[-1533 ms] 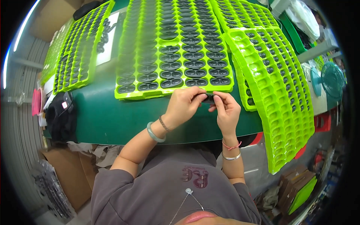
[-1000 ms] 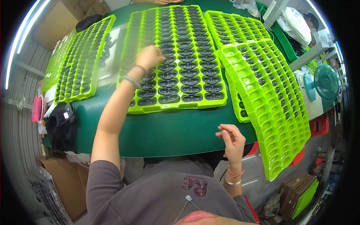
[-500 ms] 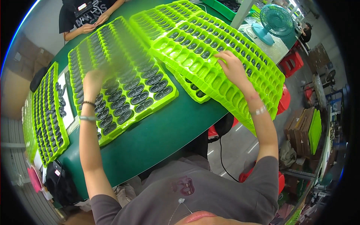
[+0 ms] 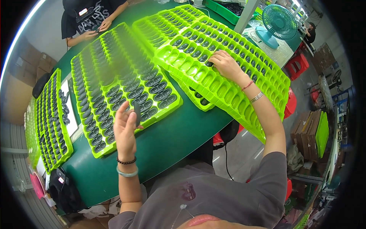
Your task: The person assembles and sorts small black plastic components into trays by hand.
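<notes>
Black shirt [image 4: 70, 22]: white lettering [image 4: 93, 18]; grey shirt [image 4: 232, 191] — maroon letter [image 4: 188, 192], seemingly.

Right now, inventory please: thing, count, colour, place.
Table: one, green, centre
Moulded trays: at least four, lime green, across table
Oval cases: too many to count, dark grey, in trays
Sheet: one, white, left
Loose pieces: several, dark, on sheet
Desk fan: one, teal, upper right
Bin: one, green, beyond trays
Stools: at least two, red, right
Cardboard boxes: several, brown, left
Bundle: one, black, lower left
Other people: two, dark tops, top left and far right
T-shirt: one, grey, bottom
Left hand: one, pale green bangle, holding a dark case near middle tray
Right hand: one, silver bangles, fingertips at a dark piece, right tray
</notes>
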